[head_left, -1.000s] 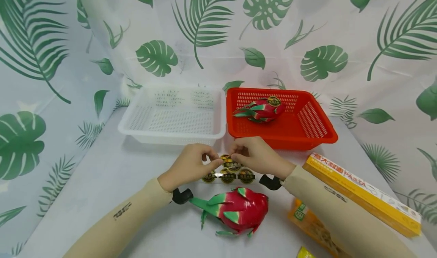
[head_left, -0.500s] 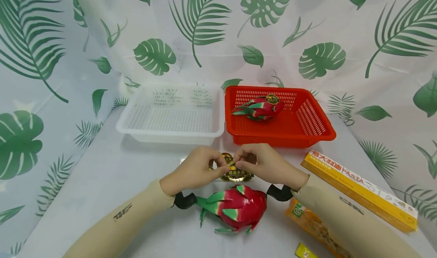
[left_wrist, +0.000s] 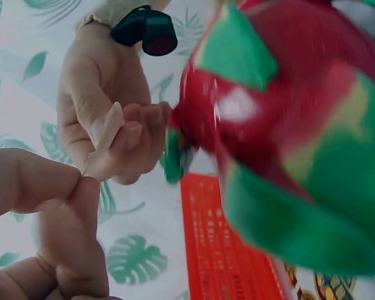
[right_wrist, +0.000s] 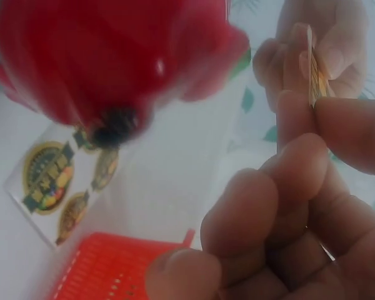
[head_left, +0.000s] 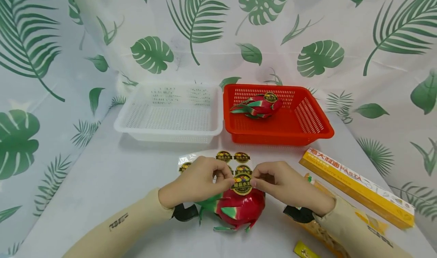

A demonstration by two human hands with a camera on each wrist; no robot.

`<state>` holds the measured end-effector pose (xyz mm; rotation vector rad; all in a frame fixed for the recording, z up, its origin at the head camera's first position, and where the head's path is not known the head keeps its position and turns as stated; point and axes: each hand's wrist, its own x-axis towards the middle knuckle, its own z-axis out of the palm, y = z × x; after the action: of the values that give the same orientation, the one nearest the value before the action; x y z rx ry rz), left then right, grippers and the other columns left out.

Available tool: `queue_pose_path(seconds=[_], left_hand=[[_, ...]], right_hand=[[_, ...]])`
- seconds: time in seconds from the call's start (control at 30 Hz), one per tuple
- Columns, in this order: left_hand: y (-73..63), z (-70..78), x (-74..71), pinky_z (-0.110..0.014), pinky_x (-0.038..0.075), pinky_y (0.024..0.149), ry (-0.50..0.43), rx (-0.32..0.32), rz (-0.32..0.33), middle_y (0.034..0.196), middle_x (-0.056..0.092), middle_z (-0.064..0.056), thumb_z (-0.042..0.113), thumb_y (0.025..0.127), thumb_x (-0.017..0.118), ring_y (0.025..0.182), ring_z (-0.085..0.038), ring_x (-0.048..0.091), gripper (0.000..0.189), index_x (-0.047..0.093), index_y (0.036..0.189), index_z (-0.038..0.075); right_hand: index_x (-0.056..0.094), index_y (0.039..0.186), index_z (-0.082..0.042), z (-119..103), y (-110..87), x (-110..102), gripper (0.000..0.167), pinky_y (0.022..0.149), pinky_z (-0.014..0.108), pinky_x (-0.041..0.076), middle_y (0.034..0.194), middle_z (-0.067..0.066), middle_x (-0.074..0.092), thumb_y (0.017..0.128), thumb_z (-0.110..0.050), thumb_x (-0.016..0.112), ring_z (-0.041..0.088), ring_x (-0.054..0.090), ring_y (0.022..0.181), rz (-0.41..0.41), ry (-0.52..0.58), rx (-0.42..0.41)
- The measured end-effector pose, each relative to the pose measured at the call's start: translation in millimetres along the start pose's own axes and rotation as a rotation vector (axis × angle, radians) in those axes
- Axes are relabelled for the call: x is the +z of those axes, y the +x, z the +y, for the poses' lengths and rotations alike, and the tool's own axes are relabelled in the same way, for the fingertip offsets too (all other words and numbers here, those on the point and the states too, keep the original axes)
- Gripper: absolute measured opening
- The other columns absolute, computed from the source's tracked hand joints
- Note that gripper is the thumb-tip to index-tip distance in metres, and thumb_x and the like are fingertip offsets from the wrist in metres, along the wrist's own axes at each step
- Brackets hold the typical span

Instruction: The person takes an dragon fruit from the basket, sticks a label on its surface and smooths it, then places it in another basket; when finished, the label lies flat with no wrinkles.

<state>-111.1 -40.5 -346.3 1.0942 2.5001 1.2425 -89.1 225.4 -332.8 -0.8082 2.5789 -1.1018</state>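
Observation:
My left hand (head_left: 201, 178) and right hand (head_left: 286, 184) each pinch one side of a round black-and-gold fruit sticker (head_left: 242, 184). The sticker overlaps the upper part of a red and green dragon fruit (head_left: 235, 210) in the head view. Seen edge-on, the sticker (right_wrist: 314, 72) runs between both hands' fingertips in the right wrist view. The dragon fruit (left_wrist: 287, 106) looms large and blurred beside the hands in the left wrist view. Just beyond the hands lies a clear sheet of similar stickers (head_left: 224, 156), partly covered by the fingers.
At the back stand a white basket (head_left: 170, 134) and a red basket (head_left: 273, 138), the latter holding another dragon fruit (head_left: 257, 107) with a sticker on it. To the right lie a long pasta box (head_left: 358, 189), an orange pasta bag (head_left: 322, 235) and a small yellow packet (head_left: 305, 249).
Both hands have drawn nearer the body with the sticker, from above the sheet to over the dragon fruit. The sheet behind shows more. The right forearm has shifted right.

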Motion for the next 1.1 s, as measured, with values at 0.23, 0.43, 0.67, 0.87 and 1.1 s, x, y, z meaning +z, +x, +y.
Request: queue_pose_path(seconds=[0.23,0.43,0.67,0.87,1.1], left_hand=[[-4.8,9.4,13.8,-0.015,0.031,0.05,0.026,-0.006,-0.073,0.051,0.041,0.014,0.016,0.091,0.074,0.047,0.004,0.035,0.014,0.071,0.078,0.019],[-2.4,12.5,30.2,-0.014,0.03,0.047,0.089,-0.013,-0.144,0.049,0.043,0.017,0.018,0.09,0.074,0.046,0.006,0.038,0.018,0.07,0.073,0.022],[0.9,19.2,37.1,-0.014,0.037,0.047,0.205,0.009,-0.149,0.053,0.052,0.02,0.023,0.088,0.075,0.053,0.005,0.046,0.018,0.069,0.071,0.026],[2.1,18.0,40.7,-0.015,0.036,0.043,0.292,0.012,-0.14,0.052,0.05,0.02,0.035,0.09,0.077,0.052,0.005,0.047,0.037,0.057,0.06,0.027],[2.1,13.6,40.0,-0.017,0.031,0.042,0.304,-0.011,-0.137,0.048,0.043,0.017,0.043,0.09,0.078,0.051,0.002,0.045,0.048,0.051,0.056,0.025]], right_hand=[[0.071,0.088,-0.024,0,-18.5,7,0.014,0.059,0.02,0.046,0.074,-0.013,0.061,0.1,-0.032,0.071,0.001,0.052,0.066,-0.028,0.009,0.023],[0.072,0.085,-0.02,1,-31.0,8,0.018,0.056,0.02,0.041,0.071,-0.014,0.059,0.098,-0.033,0.072,0.0,0.05,0.064,-0.083,0.0,0.113],[0.07,0.08,-0.018,7,-37.5,12,0.023,0.051,0.019,0.038,0.067,-0.015,0.056,0.097,-0.033,0.074,-0.001,0.047,0.059,-0.081,-0.009,0.143],[0.07,0.077,-0.019,8,-37.7,15,0.025,0.05,0.018,0.035,0.063,-0.016,0.052,0.095,-0.036,0.076,-0.002,0.046,0.058,-0.072,-0.046,0.148],[0.063,0.069,-0.025,6,-36.3,17,0.034,0.048,0.018,0.032,0.057,-0.017,0.044,0.093,-0.044,0.076,-0.001,0.042,0.052,-0.033,-0.132,0.182]])
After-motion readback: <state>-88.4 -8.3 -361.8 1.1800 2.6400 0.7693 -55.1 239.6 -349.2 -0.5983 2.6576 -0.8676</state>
